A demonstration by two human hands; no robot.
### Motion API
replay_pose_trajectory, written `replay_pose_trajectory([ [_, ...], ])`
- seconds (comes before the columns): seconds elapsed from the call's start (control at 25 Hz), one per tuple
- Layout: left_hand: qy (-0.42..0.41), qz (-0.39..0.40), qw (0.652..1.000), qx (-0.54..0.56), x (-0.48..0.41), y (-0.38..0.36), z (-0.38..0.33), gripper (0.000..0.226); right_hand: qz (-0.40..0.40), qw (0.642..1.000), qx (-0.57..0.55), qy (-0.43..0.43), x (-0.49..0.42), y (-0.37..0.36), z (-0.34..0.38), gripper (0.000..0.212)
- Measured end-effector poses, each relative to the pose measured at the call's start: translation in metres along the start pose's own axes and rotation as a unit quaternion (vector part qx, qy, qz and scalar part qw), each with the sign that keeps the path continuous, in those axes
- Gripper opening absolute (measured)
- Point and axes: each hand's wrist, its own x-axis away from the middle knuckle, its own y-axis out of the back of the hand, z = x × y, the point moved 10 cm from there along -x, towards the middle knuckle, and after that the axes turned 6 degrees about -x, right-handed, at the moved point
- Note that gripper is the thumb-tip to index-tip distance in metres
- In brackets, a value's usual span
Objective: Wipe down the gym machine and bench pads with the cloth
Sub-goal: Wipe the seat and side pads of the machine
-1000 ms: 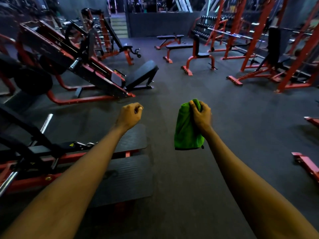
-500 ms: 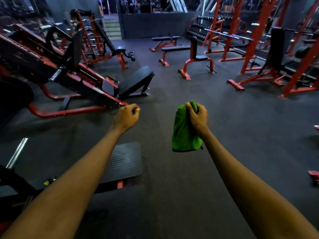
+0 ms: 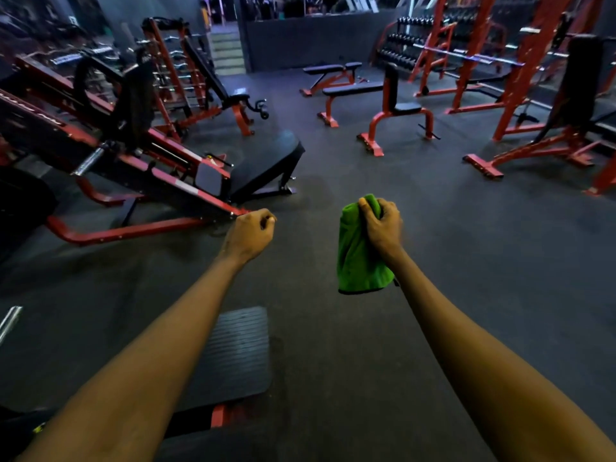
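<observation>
My right hand (image 3: pixel 383 228) is held out in front of me, gripping a bunched green cloth (image 3: pixel 358 258) that hangs below the fist. A closed fist with nothing in it, my left hand (image 3: pixel 250 236) hovers to the left of the cloth. Ahead on the left stands a red and black leg press machine (image 3: pixel 140 161) with a black angled back pad (image 3: pixel 266 165). Further off are two flat benches (image 3: pixel 353 90) and a red-framed seat with an upright black pad (image 3: pixel 396 108). Neither hand touches any pad.
A ribbed black footplate (image 3: pixel 240 351) on a red frame lies under my left forearm. Red racks (image 3: pixel 520 78) and a dumbbell rack (image 3: pixel 406 45) line the right and back. Stairs (image 3: pixel 228 51) rise at the far end. Dark rubber floor (image 3: pixel 466 261) spreads between the machines.
The view has shifted forward and right: the near machine at lower left has slid mostly out of frame. Both hands keep their pose, cloth still in the right.
</observation>
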Motion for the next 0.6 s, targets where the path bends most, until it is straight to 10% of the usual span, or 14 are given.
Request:
replay_pose_trajectory([
  [0.6, 0.053, 0.021, 0.998, 0.012, -0.334, -0.15, 0.084, 0.02, 0.07, 0.997, 0.018, 0.008, -0.341, -0.153, -0.09, 0.027],
])
